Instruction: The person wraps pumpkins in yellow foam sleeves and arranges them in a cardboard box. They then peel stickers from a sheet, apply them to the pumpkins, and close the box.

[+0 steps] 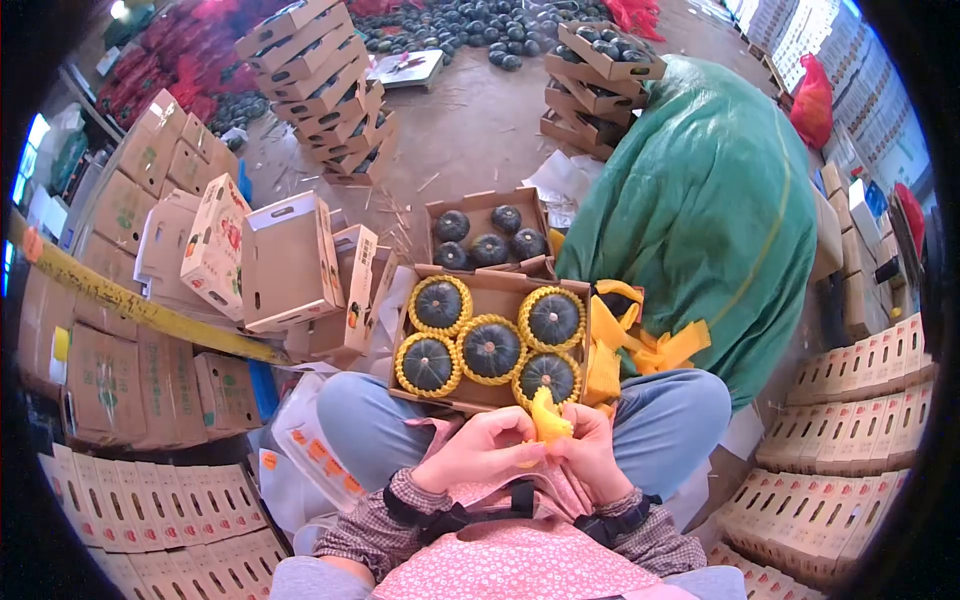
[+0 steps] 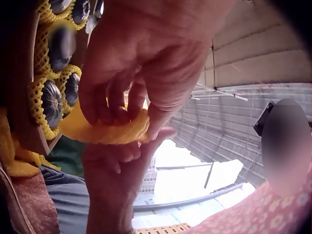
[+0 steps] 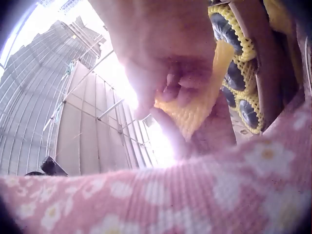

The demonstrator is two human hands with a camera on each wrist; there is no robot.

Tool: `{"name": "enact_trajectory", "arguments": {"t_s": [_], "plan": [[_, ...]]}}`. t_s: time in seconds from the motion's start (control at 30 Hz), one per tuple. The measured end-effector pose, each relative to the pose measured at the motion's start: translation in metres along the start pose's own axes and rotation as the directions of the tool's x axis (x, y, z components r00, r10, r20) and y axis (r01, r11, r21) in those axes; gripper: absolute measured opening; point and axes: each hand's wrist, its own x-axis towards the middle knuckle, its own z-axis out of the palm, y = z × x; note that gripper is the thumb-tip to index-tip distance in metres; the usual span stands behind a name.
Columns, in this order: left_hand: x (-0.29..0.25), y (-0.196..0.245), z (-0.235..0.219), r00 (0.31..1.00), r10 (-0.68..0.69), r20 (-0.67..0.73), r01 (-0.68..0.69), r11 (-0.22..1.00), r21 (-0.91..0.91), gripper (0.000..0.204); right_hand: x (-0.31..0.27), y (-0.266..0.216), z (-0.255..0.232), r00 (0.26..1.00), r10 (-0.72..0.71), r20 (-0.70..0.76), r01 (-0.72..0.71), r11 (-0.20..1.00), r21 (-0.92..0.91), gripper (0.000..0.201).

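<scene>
Both hands pinch a yellow foam net sleeve above the lap, just in front of an open cardboard box. My left hand grips one end with thumb and curled fingers; my right hand holds the other side. In the left wrist view the sleeve is flattened and stretched between the hands. The right wrist view shows the sleeve under the right fingers, with part of it rising to the side. Inside the box sit several dark green squashes, each ringed by a yellow foam net.
Behind that box, another box holds several bare squashes. Loose yellow sleeves lie at the right knee, beside a large green-covered heap. Empty cartons stand on the left. Stacked boxes and piled squashes are farther back.
</scene>
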Motion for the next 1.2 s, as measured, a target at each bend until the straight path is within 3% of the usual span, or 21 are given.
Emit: {"name": "enact_trajectory", "arguments": {"t_s": [0.07, 0.23, 0.33, 0.37, 0.43, 0.47, 0.5, 0.53, 0.57, 0.6, 0.63, 0.67, 0.77, 0.83, 0.9, 0.93, 0.97, 1.0, 1.07, 1.13, 1.2], "plan": [[-0.004, 0.001, -0.002, 0.998, -0.066, -0.009, 0.062, 0.965, -0.256, 0.01, 0.0, -0.009, 0.004, 1.0, 0.02, 0.016, -0.019, 0.997, -0.078, 0.01], [-0.004, -0.012, -0.009, 0.984, -0.088, -0.154, 0.006, 0.884, -0.468, 0.007, 0.006, -0.015, 0.018, 0.99, 0.061, -0.125, -0.076, 0.99, -0.122, 0.019], [-0.005, -0.013, -0.004, 0.925, 0.184, -0.331, -0.195, 0.981, 0.001, 0.006, 0.018, -0.002, 0.011, 0.921, -0.364, -0.136, 0.226, 0.786, -0.575, 0.021], [-0.006, -0.009, -0.003, 0.897, 0.287, -0.336, -0.182, 0.933, 0.31, 0.006, 0.016, -0.005, 0.014, 0.907, -0.385, -0.172, 0.2, 0.753, -0.627, 0.023], [-0.007, 0.005, 0.001, 0.848, 0.469, -0.247, -0.086, 0.581, 0.809, 0.008, 0.019, -0.009, 0.036, 0.878, -0.345, -0.332, 0.17, 0.873, -0.457, 0.021], [-0.008, 0.003, 0.001, 0.892, 0.302, -0.338, -0.07, 0.829, 0.555, 0.01, 0.019, -0.008, 0.04, 0.859, -0.31, -0.408, 0.16, 0.919, -0.361, 0.02], [-0.009, -0.002, 0.0, 0.924, 0.11, -0.366, -0.024, 0.972, 0.232, 0.012, 0.02, -0.006, 0.038, 0.857, -0.331, -0.395, 0.089, 0.85, -0.519, 0.016], [-0.008, -0.006, -0.001, 0.942, -0.08, -0.326, 0.044, 0.992, -0.115, 0.013, 0.021, -0.005, 0.029, 0.912, -0.178, -0.371, -0.002, 0.899, -0.437, 0.016], [-0.007, -0.01, -0.006, 0.941, -0.2, -0.274, -0.032, 0.752, -0.659, 0.014, 0.022, -0.003, 0.013, 0.943, -0.023, -0.332, -0.102, 0.929, -0.355, 0.018], [-0.007, -0.008, -0.011, 0.95, -0.23, -0.213, 0.004, 0.688, -0.726, 0.014, 0.022, 0.0, -0.005, 0.951, 0.131, -0.279, -0.209, 0.938, -0.275, 0.02], [-0.007, -0.005, -0.018, 0.956, -0.252, -0.152, 0.038, 0.617, -0.786, 0.015, 0.026, 0.001, -0.02, 0.971, 0.237, -0.041, -0.209, 0.917, 0.34, 0.018], [-0.008, -0.003, -0.021, 0.959, -0.268, -0.089, 0.074, 0.542, -0.837, 0.015, 0.024, 0.0, -0.027, 0.939, 0.342, 0.04, -0.308, 0.784, 0.539, 0.017], [-0.01, 0.003, -0.018, 0.984, -0.08, -0.162, 0.036, 0.965, -0.259, 0.022, 0.029, 0.002, -0.015, 0.92, 0.387, -0.064, -0.306, 0.811, 0.498, 0.023], [-0.006, 0.007, -0.019, 0.996, 0.041, -0.085, -0.034, 0.996, 0.083, 0.027, 0.03, 0.01, -0.013, 0.902, 0.413, -0.127, -0.317, 0.832, 0.455, 0.025], [-0.01, -0.007, -0.024, 0.984, 0.001, -0.179, 0.019, 0.994, 0.11, 0.025, 0.032, 0.031, 0.001, 0.938, 0.162, -0.305, -0.199, 0.975, -0.095, 0.025], [-0.009, -0.01, -0.024, 0.975, -0.019, -0.223, 0.046, 0.992, 0.121, 0.024, 0.032, 0.046, -0.002, 0.95, -0.016, -0.313, -0.122, 0.901, -0.417, 0.024], [-0.007, -0.007, -0.021, 0.936, -0.002, -0.353, 0.036, 0.995, 0.089, 0.02, 0.033, 0.055, -0.006, 0.937, -0.012, -0.348, -0.106, 0.942, -0.319, 0.021], [-0.004, -0.006, -0.02, 0.896, 0.049, -0.442, -0.014, 0.997, 0.082, 0.018, 0.028, 0.041, 0.003, 0.923, 0.196, -0.333, -0.184, 0.981, 0.067, 0.024], [-0.005, -0.018, -0.021, 0.832, 0.089, -0.547, -0.09, 0.996, 0.025, 0.026, 0.023, 0.028, 0.02, 0.996, -0.011, -0.092, -0.015, 0.959, -0.284, 0.037], [0.003, -0.017, -0.015, 0.734, 0.489, -0.472, -0.126, 0.781, 0.612, 0.038, 0.023, 0.02, 0.019, 0.971, -0.217, 0.103, 0.221, 0.643, -0.733, 0.058], [0.012, -0.004, -0.016, 0.801, 0.581, -0.147, -0.175, 0.462, 0.87, 0.049, 0.027, 0.027, 0.001, 0.947, -0.17, 0.272, 0.319, 0.409, -0.855, 0.057]]}}
